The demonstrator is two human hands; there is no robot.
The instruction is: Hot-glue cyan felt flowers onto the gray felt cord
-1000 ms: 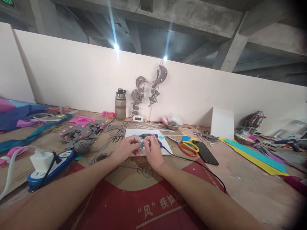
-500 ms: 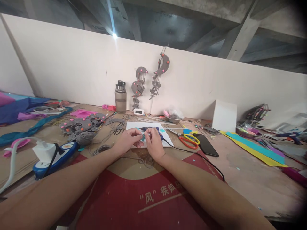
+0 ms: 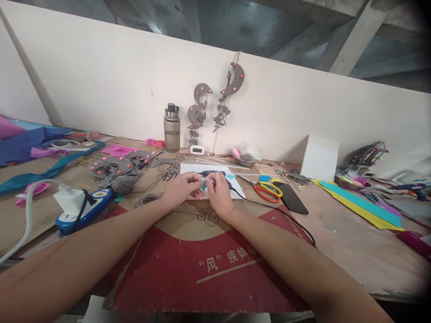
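Note:
My left hand (image 3: 183, 189) and my right hand (image 3: 219, 194) meet over a white sheet (image 3: 187, 168), their fingertips pinched close together. Between them shows a small teal piece (image 3: 204, 184), partly hidden by the fingers. Just behind the fingers lies a dark blue glue gun (image 3: 220, 173), its black cord (image 3: 269, 207) running off to the right. Another teal cut-out (image 3: 230, 176) rests on the sheet beside my right hand. Loops of grey cord (image 3: 211, 218) lie below my wrists.
Scissors (image 3: 267, 192) with red and yellow handles and a black phone (image 3: 290, 197) lie to the right. A blue power strip (image 3: 85, 211) and grey yarn pieces (image 3: 112, 168) are on the left. Behind stand a water bottle (image 3: 172, 132) and a small clock (image 3: 197, 150).
The view has tilted down and shifted slightly, so the scene sits differently in the picture. My hands remain together over the sheet, fingers still pinched.

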